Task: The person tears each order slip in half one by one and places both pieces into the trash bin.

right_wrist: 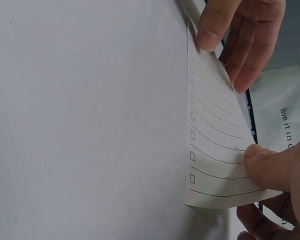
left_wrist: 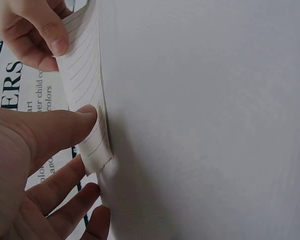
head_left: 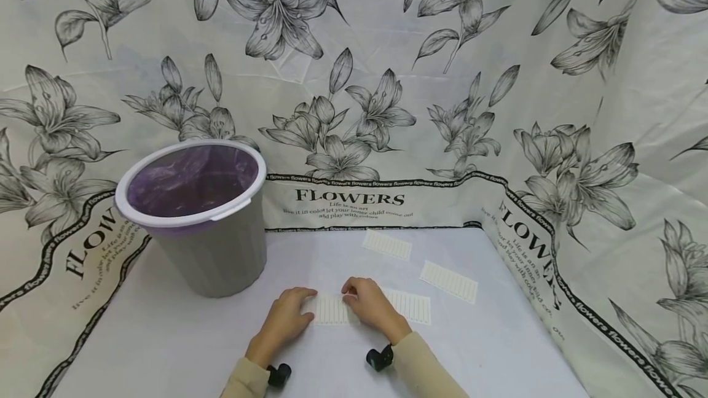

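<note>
A white lined checklist sheet (head_left: 334, 309), with a row of small boxes along one edge, lies crosswise between my two hands. My right hand (head_left: 367, 306) pinches its right end, which bends upward, thumb on top and fingers underneath in the right wrist view. At the left end, which has a jagged edge in the left wrist view, my left hand (head_left: 284, 318) holds the sheet (left_wrist: 85, 75) with its thumb on the face and fingers behind. Another lined sheet (head_left: 412, 307) lies to the right, partly hidden by my right hand.
Two more lined sheets, one at the back (head_left: 387, 244) and one at the right (head_left: 449, 281), lie on the white tabletop (head_left: 487, 349). At the back left stands a grey bin (head_left: 221, 263) with a purple liner. Flower-printed cloth (head_left: 343, 109) surrounds the table.
</note>
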Tool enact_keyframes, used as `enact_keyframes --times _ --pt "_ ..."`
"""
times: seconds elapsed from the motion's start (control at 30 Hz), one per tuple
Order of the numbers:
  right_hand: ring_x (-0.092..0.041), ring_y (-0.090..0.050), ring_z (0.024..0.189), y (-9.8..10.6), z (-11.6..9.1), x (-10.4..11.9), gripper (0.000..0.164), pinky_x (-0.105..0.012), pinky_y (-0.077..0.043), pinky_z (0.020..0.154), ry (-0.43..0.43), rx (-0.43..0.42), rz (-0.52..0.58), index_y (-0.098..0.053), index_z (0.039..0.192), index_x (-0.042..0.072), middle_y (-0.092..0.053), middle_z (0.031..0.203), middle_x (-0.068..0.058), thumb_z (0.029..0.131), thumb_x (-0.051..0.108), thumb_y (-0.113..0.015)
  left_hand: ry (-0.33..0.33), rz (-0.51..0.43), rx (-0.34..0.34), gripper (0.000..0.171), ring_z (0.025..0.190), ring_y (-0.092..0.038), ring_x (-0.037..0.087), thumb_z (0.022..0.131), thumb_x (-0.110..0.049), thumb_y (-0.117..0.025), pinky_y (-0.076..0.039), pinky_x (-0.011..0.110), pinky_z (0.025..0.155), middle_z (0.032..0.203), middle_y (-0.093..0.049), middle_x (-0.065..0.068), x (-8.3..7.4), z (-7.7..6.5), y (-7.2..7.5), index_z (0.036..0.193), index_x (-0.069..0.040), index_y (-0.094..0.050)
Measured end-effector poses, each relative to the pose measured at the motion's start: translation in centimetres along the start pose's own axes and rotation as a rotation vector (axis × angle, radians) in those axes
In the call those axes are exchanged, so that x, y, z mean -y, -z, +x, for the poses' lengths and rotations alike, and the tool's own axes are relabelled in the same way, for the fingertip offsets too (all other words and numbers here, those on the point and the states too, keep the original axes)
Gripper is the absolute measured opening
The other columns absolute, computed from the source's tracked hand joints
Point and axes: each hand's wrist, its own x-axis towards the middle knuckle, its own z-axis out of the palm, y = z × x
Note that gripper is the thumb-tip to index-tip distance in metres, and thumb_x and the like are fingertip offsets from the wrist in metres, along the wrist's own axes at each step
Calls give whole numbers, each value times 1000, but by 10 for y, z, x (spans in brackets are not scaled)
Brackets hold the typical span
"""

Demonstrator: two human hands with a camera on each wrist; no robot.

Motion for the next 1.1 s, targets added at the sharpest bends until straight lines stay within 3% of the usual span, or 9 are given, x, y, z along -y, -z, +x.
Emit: enact_keyframes --times 0.1,0.23,0.4,0.57,0.73,0.97,1.1 --pt "-20 -67 99 2 -1 2 12 -39 -57 87 16 12 49 -74 109 8 -72 104 -6 97 10 -69 9 -20 -4 43 127 -61 40 85 -14 -82 -47 60 104 131 -68 16 1 0 -1 125 -7 -71" --pt "-20 -69 98 3 -3 5 8 -38 -57 86 40 -9 78 -75 103 9 -73 102 -5 98 11 -69 7 -75 -29 40 127 -61 39 88 -20 -80 -47 58 106 130 -69 15 3 -2 -1 126 -8 -71" --pt "-17 -68 97 5 -8 10 5 -35 -56 84 39 -40 114 -74 99 11 -74 100 -2 98 14 -70 -7 -175 -81 36 125 -64 38 91 -18 -78 -48 57 106 125 -72 13 4 -3 -2 124 -7 -71" --pt "-19 -68 96 10 -13 16 5 -35 -55 83 77 -65 145 -74 98 10 -75 99 -3 98 13 -70 -35 -207 -115 28 120 -67 35 91 -15 -77 -51 55 103 119 -75 10 2 -3 -5 118 -8 -74" --pt "-17 -68 96 13 -18 20 6 -36 -55 86 92 -53 149 -75 99 10 -75 100 -1 98 14 -70 -49 -233 -121 20 114 -70 34 92 -17 -77 -53 55 99 113 -77 9 -3 -7 -4 111 -9 -76" --pt "-21 -69 99 17 -25 22 6 -47 -57 89 102 -30 177 -74 99 11 -75 99 -1 98 15 -70 -41 -317 -133 14 109 -72 26 92 -21 -78 -54 51 97 106 -78 2 -5 -15 -2 104 -14 -77" --pt "-18 -68 100 18 -29 25 6 -46 -56 91 96 -11 199 -74 100 13 -74 99 2 99 16 -69 -82 -353 -130 13 105 -73 23 93 -27 -78 -56 48 95 101 -79 -3 -6 -16 -2 100 -17 -78"
